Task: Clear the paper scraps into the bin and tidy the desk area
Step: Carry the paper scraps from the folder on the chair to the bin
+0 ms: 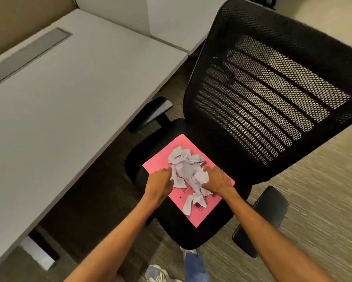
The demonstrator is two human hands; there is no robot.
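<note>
A heap of white torn paper scraps [186, 169] lies on a pink folder [156, 165] that rests flat on the seat of a black office chair [191, 235]. My left hand [158, 185] presses against the left side of the heap, fingers curled into the scraps. On the right side, my right hand [216, 180] closes over scraps as well. A few loose scraps [191, 202] trail toward the folder's near corner between my wrists. No bin is visible.
The grey desk [69, 98] spans the left, with a cable-tray lid [26, 53] near its back. The chair's mesh backrest [272, 84] rises at the right, and its armrests [260, 218] flank the seat. Carpeted floor [323, 200] lies to the right; my shoes [156, 273] show below.
</note>
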